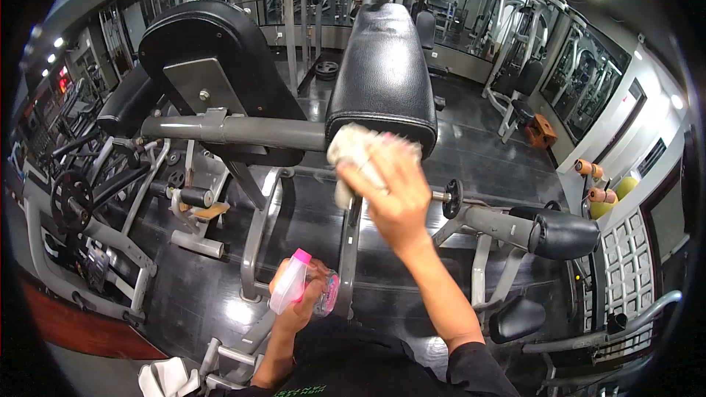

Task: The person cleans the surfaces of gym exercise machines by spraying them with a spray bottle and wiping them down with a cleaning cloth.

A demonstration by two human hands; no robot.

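Note:
My right hand (397, 191) holds a pale cloth (355, 148) against the lower front edge of a black padded seat (384, 73). The fingers are spread over the cloth and slightly blurred. Lower down, my left hand (303, 301) is wrapped round a clear spray bottle with a pink top (291, 279), near my body. A grey metal tube (250, 131) runs from the seat's near end leftward to a black backrest (213, 59) with a bolted metal plate.
Weight machines stand on the dark floor (309, 220). A black roller pad (565, 234) is at the right, a wooden box (541, 131) farther back. White cloths (168, 378) lie at the bottom left. Mirrors line the far wall.

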